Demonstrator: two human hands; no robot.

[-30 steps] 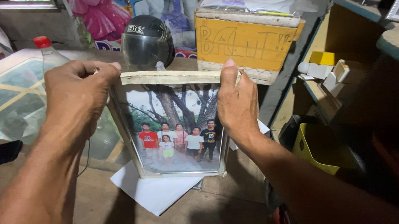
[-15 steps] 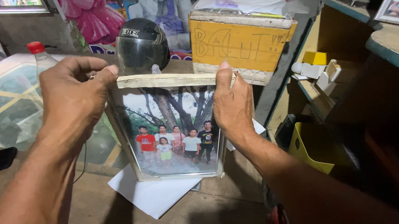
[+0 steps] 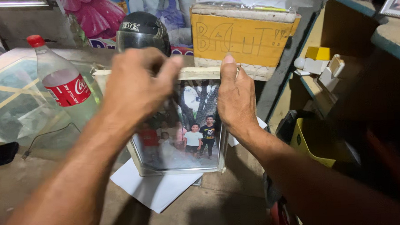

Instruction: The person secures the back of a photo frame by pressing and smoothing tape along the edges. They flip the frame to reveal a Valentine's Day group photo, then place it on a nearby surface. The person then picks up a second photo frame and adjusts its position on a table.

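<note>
A picture frame [image 3: 190,144] with a pale wooden border stands upright in front of me, showing a photo of several people under trees. My right hand [image 3: 236,97] grips its right edge, thumb pressed on the top rail. My left hand [image 3: 133,86] reaches across the front of the glass, fingers pinching the top rail near the middle and covering the photo's left part. White paper sheets [image 3: 156,188] lie under the frame on the worn tabletop.
A clear plastic bottle [image 3: 64,84] with red cap and label stands left, beside a glass-topped case [image 3: 10,102]. A black helmet [image 3: 142,31] and a yellow wooden box [image 3: 244,38] sit behind. Shelves with small boxes [image 3: 319,64] and a yellow bin [image 3: 311,141] are right.
My left hand has moved from the frame's left edge across the front toward the middle of the top rail. The bottle is now uncovered. My right hand keeps its grip.
</note>
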